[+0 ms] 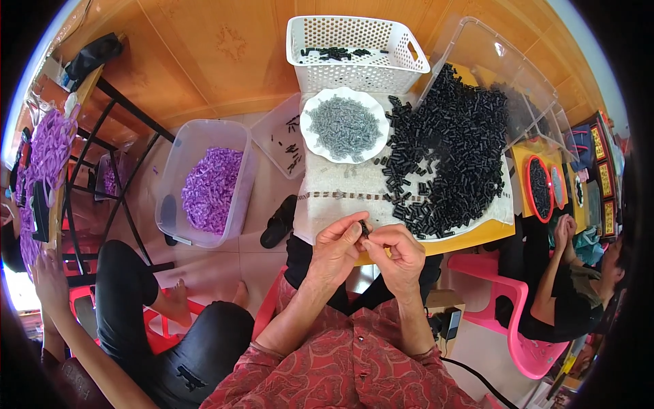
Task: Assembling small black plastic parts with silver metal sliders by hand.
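My left hand and my right hand meet over the table's near edge. Between their fingertips is a small black part, pinched from both sides; its exact shape is mostly covered by the fingers. Just beyond and to the right spreads a large heap of short black tube-like pieces, spilling onto the pale cloth. A white scalloped plate farther off is piled with small clear-grey pieces.
Behind the plate stands a white perforated basket with some black pieces. A clear bin tips over the heap. On the floor at left, a translucent tub holds purple pieces. Other people sit left and right, one beside a pink chair.
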Demonstrator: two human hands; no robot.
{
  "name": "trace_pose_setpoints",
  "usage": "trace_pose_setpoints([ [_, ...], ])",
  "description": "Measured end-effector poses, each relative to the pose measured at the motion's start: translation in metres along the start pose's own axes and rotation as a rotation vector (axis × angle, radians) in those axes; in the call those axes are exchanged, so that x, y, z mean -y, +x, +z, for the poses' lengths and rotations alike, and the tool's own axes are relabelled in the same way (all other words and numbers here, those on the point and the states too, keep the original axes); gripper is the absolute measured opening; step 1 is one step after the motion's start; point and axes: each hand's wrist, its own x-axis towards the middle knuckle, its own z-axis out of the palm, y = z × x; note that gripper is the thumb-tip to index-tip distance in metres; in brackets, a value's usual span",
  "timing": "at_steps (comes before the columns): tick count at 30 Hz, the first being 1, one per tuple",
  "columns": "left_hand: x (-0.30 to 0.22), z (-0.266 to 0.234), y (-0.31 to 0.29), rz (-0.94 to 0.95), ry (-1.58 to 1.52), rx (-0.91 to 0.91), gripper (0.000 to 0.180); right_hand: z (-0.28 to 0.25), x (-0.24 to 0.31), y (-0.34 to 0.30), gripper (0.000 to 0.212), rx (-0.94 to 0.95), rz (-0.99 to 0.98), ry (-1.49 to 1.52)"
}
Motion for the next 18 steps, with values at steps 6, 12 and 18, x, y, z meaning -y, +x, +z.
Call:
trace_pose_setpoints([
  [6, -0.0015, 0.0056, -0.0014, -0.077, -0.086, 0.003, 0.027, 0.0021, -0.0009, -0.0065, 0.015, -0.066, 0.181, 0.333],
  [12, -0.0010, 0.0050, -0.0030, -0.071, -0.065, 0.002, 0.027, -0.0014, 0.0037, -0.0035, 0.015, -0.023, 0.088, 0.184],
  [18, -0.0013, 0.0061, -0.0043, -0.023, 0.002, 0.005, 0.026, -0.0028, 0.0062, -0.0021, 0.015, -0.009, 0.076, 0.108],
])
